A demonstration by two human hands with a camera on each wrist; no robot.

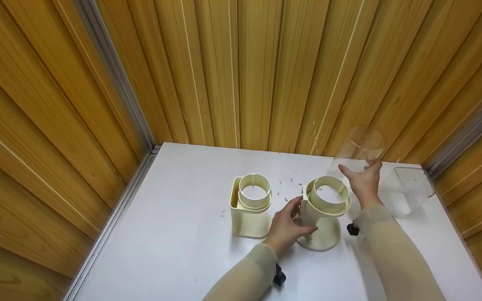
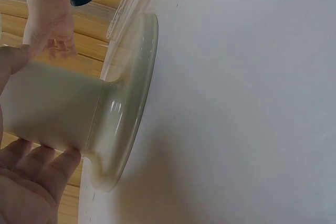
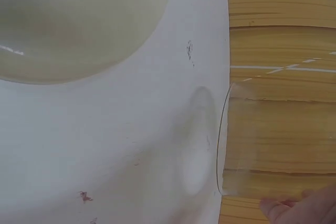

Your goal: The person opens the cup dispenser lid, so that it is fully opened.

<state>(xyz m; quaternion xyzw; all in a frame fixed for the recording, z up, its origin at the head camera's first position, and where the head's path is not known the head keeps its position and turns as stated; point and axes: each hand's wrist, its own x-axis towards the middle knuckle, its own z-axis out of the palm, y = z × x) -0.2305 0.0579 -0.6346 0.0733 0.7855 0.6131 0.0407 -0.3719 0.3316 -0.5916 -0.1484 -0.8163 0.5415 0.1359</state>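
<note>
A cream plastic holder with a round base [image 1: 320, 238] and a ring-shaped top stands on the white table. My left hand [image 1: 285, 230] grips its column, thumb on one side and fingers on the other, as the left wrist view also shows on the round-based holder [image 2: 52, 103]. Behind it, my right hand [image 1: 364, 182] holds a clear cylinder [image 1: 362, 142] between thumb and fingers. In the right wrist view the cylinder's rim [image 3: 223, 140] appears just off the table, with a shadow beneath. Only some fingertips [image 3: 273, 208] of that hand show there.
A second cream holder [image 1: 251, 223], squarer in shape, stands left of my left hand. To the right a clear square-rimmed container [image 1: 412, 190] lies on the white table [image 1: 174, 225]. Small dark specks mark the tabletop. Wood-patterned walls [image 1: 257, 83] close in the back and sides.
</note>
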